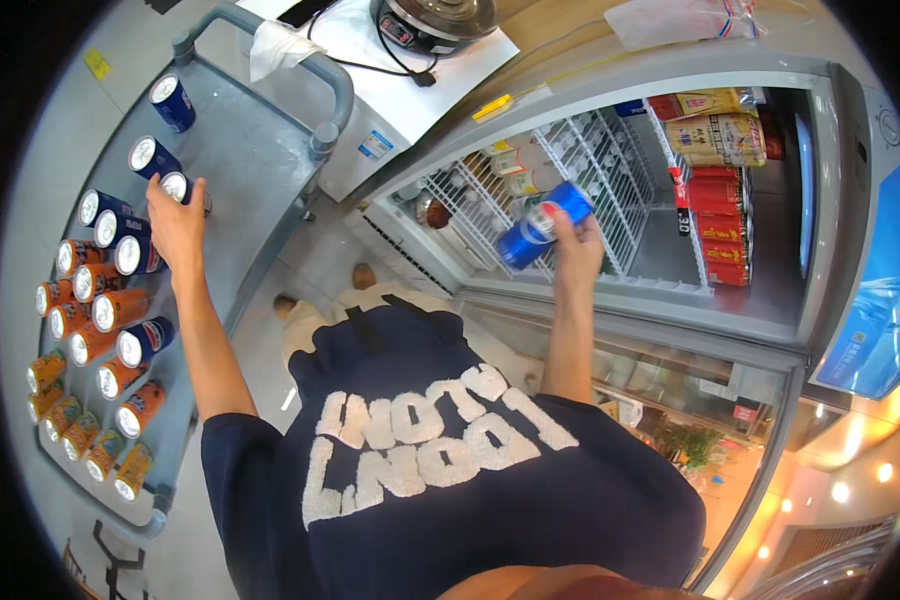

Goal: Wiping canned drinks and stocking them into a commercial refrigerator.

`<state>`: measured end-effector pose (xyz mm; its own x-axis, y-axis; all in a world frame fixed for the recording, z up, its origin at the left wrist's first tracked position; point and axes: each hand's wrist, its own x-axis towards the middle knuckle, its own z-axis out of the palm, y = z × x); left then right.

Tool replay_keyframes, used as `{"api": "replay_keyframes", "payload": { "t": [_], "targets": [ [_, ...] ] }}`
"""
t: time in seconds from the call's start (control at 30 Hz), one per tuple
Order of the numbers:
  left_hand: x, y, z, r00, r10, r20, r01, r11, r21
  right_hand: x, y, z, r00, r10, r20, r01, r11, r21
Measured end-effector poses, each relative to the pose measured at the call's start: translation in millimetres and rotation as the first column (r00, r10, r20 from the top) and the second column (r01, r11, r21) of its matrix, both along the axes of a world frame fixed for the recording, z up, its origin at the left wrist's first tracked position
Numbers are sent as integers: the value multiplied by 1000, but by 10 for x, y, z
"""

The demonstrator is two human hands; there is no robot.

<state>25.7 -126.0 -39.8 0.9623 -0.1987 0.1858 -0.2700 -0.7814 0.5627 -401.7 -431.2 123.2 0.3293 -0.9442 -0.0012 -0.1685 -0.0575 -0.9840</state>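
My right hand (579, 244) is closed around a blue Pepsi can (546, 225), which is tilted in front of the open drinks fridge (649, 315). Over the grey cart (255, 142) at the left, my left hand (176, 217) has its thumb and fingers around the top of a dark blue can (174, 184). More dark blue cans (150, 157) stand beside it. Several orange cans (120, 309) and smaller yellow-orange cans (133, 469) stand lower on the cart. Inside the fridge are white wire shelves (592, 172), bottles (521, 161) and red cans (720, 225).
The fridge's glass door (776, 450) hangs open at the lower right. A white cabinet (450, 90) near the top bears an electric cooking pot (435, 22) with a black cord. A white cloth (281, 49) lies over the cart's handle.
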Motion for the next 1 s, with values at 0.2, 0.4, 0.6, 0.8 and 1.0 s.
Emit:
{"api": "replay_keyframes", "payload": {
  "t": [0.2,0.4,0.6,0.8,1.0],
  "targets": [
    [-325,-57,81,981,195,7,-195,979,-68,-321,-1376,161,995,-83,-45,61,927,-371],
    [-1499,-231,636,982,188,3,-176,920,-350,-111,-3142,-192,981,-172,-86,79,768,-635],
    [-2795,-239,616,968,196,-156,-248,841,-481,320,-4547,-636,828,-456,-326,-52,517,-854],
    [-3509,-449,162,902,137,-409,-337,816,-470,116,-6148,-859,897,-398,-193,-35,371,-928],
    [-3829,-696,293,875,137,-465,-347,847,-403,666,-5361,-799,679,-514,-524,-334,420,-844]
  ]
}}
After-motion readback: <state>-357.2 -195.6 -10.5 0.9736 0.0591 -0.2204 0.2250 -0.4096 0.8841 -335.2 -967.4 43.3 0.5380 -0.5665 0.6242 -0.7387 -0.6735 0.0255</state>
